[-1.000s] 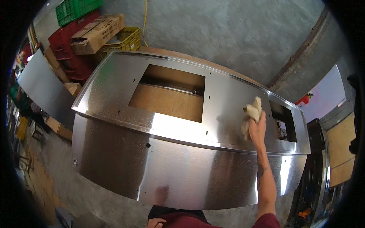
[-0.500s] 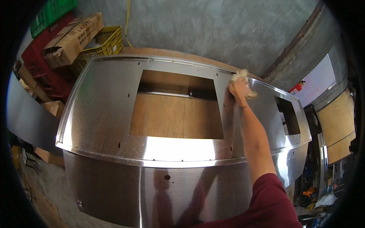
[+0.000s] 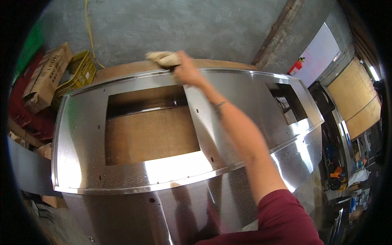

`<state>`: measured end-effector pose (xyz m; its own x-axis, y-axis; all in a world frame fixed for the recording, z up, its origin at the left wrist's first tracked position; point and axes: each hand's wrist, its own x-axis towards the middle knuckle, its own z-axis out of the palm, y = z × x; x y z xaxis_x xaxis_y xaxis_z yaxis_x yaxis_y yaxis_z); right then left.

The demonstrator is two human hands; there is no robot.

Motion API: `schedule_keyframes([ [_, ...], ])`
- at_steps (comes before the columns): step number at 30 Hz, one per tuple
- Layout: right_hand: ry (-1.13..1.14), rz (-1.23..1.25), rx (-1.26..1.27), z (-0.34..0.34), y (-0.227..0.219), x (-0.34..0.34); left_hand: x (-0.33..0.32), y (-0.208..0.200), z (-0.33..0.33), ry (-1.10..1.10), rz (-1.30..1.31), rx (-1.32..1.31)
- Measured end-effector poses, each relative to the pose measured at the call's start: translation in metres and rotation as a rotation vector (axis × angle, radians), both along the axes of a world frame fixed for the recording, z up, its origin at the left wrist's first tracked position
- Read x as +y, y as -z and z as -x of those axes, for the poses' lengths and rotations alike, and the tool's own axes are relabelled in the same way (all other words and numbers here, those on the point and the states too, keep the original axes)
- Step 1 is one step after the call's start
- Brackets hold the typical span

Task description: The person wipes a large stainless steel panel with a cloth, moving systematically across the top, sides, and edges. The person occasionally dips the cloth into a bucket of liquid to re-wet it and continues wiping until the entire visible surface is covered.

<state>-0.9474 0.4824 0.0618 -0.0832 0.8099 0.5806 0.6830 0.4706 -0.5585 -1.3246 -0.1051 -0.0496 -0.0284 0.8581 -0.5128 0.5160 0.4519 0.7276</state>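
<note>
My right hand (image 3: 185,71) is closed around a beige cloth (image 3: 163,59), which looks like a rag. Hand and cloth are at the far edge of a large stainless steel counter (image 3: 232,110), slightly blurred by motion. Just below them lies a wide rectangular cutout (image 3: 149,139) in the metal top, with a wooden board showing through it. Toward the counter's right end is a smaller cutout (image 3: 292,118). Small slots dot the top, and the front panel (image 3: 122,216) has a round hole. My left hand is out of the picture.
Behind the counter rises a grey wall (image 3: 134,32) with a yellow cable (image 3: 88,28). A cardboard box (image 3: 47,77) and a yellow crate (image 3: 77,79) are stacked at the left. On the right are a red fire extinguisher (image 3: 296,66), wooden panels (image 3: 355,98) and cluttered tools.
My right hand has carried the cloth leftward along the counter's far edge, from right of the large cutout to above it. The whole view has turned toward the right.
</note>
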Motion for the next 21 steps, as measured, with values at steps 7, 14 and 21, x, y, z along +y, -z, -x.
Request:
schedule_keyframes([
  [7,0.790,0.042,-0.323,-0.348,-0.001,-0.058,0.016,0.009,-0.034,0.019,0.048,-0.004],
  [14,0.788,0.118,-0.636,-0.190,0.079,-0.015,0.022,-0.003,-0.061,-0.003,0.092,0.063],
  [21,-0.009,0.111,-0.443,-0.072,0.030,-0.040,0.045,-0.023,-0.098,0.080,0.056,0.098],
])
